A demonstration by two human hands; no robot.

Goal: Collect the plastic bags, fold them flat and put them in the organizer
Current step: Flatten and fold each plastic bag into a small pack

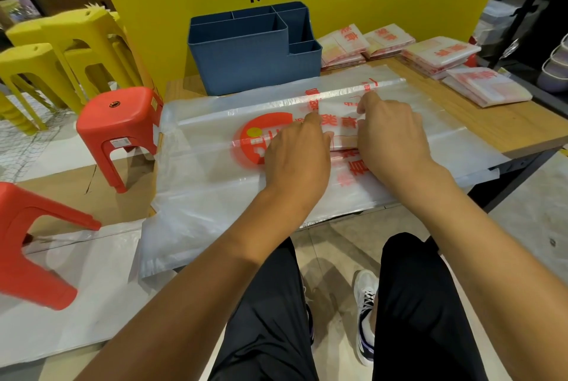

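A large clear plastic bag (pixel 215 141) with red print lies spread across the wooden desk (pixel 507 132), its left end spilling over the desk's left edge and its near side hanging past the front edge. Both hands work at its middle: the left hand (pixel 296 159) lies palm-down with fingers pressing the film, and the right hand (pixel 392 135) has its fingers curled, pinching a folded section of the bag. At the desk's back edge stands the blue organizer (pixel 252 55); its several compartments show nothing inside from this angle. To its right, along the back and toward the right corner, folded bags (pixel 439 55) sit in small flat stacks. Red stools (pixel 120 122) and yellow stools (pixel 61 42) stand on the floor to the left.
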